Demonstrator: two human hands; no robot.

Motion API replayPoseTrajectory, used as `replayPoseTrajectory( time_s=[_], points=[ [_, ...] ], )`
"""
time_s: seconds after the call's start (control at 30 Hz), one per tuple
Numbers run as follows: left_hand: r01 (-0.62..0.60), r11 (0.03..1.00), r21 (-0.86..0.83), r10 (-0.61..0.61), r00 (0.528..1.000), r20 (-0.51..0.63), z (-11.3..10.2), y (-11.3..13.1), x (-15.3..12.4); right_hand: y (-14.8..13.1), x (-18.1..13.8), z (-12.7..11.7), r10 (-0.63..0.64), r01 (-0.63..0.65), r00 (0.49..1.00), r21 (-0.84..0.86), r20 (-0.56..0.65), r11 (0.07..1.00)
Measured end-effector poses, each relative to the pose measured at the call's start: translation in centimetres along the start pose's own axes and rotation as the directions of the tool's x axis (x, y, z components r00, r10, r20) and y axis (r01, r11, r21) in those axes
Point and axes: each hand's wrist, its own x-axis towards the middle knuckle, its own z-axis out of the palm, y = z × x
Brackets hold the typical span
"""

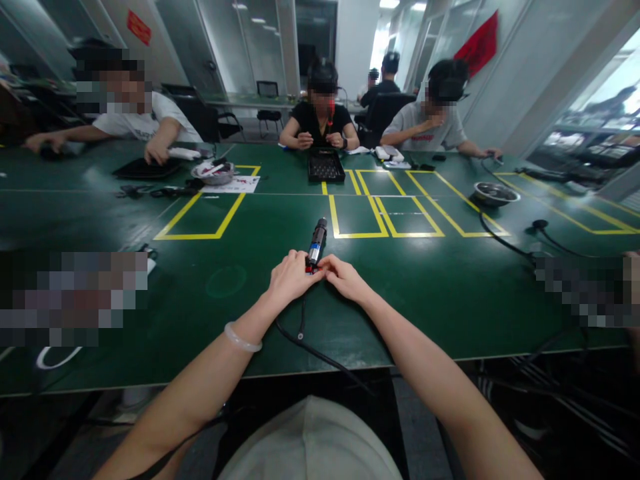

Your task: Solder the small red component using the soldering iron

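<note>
A small black and silver electric screwdriver (317, 243) with a red base stands nearly upright on the green table (425, 293), a little ahead of me. My left hand (289, 275) pinches its red lower end from the left. My right hand (344, 276) meets it from the right, fingers curled and pressed against the same end. A black cable (320, 355) runs from under my hands back over the near table edge. A pale bangle (242, 339) sits on my left wrist.
Yellow tape rectangles (385, 213) mark the table. A black tray (325, 165) lies before a person opposite; two other people sit at the far side. A metal bowl (495, 194) and cables (505, 241) lie at the right, another bowl (214, 172) at the far left.
</note>
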Motion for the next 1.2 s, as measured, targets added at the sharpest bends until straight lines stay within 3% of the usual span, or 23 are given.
replayPoseTrajectory(
  time_s=[0.2,0.63,0.77,1.07,1.2],
  points=[
    [-0.066,0.998,0.014,0.067,0.994,-0.09,0.2,0.1,-0.4,0.0,-0.1,-0.3,0.012,-0.014,0.997,-0.031,-0.07,0.999],
    [-0.091,0.978,0.185,0.096,0.995,-0.016,-1.1,-1.2,0.0,0.3,-0.1,-1.1,0.028,-0.037,0.991,-0.065,-0.134,0.997],
    [-0.041,0.974,0.224,0.044,0.999,-0.011,-2.0,-4.0,0.0,0.5,-0.1,-1.1,0.022,-0.035,0.992,-0.104,-0.128,0.994],
    [0.162,0.958,0.238,-0.174,0.984,0.031,-4.9,-14.8,0.5,0.3,0.1,-0.9,-0.003,-0.011,0.994,-0.133,-0.11,0.991],
    [0.236,0.934,0.267,-0.248,0.969,0.01,-6.1,-18.2,0.2,0.2,0.0,-1.0,0.008,-0.023,0.995,-0.14,-0.102,0.99]
  ],
)
